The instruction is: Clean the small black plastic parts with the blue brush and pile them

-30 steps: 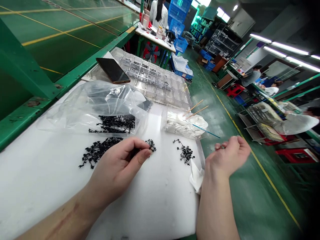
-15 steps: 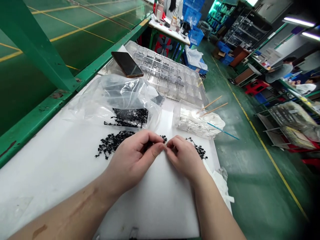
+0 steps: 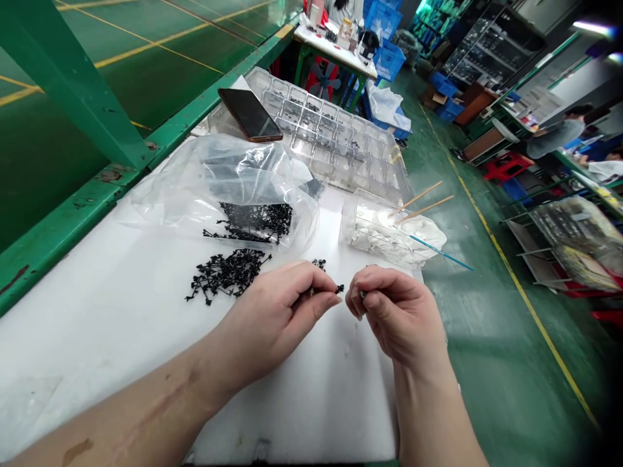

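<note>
Between thumb and forefinger, my left hand [image 3: 287,314] pinches a small black plastic part [image 3: 340,288], whose tip sticks out past the fingertips. My right hand [image 3: 402,311] is a short way to the right, its fingers closed in a pinch; a tiny piece may be between them, but it is too small to make out. A pile of small black branched parts [image 3: 226,272] lies left of my left hand. Behind my hands is a small black cluster [image 3: 319,264]. An open clear plastic bag [image 3: 195,188] holds more black parts [image 3: 260,220].
A clear compartment tray [image 3: 335,139] with small parts stands at the back, and a phone [image 3: 250,115] rests on its left corner. Right of it, a clear box [image 3: 370,227] holds white material and thin sticks. A green metal frame [image 3: 121,172] borders the white table [image 3: 97,311].
My hands have moved apart, the right one going right and turning. The black part's tip now shows at my left fingertips. The view has shifted slightly.
</note>
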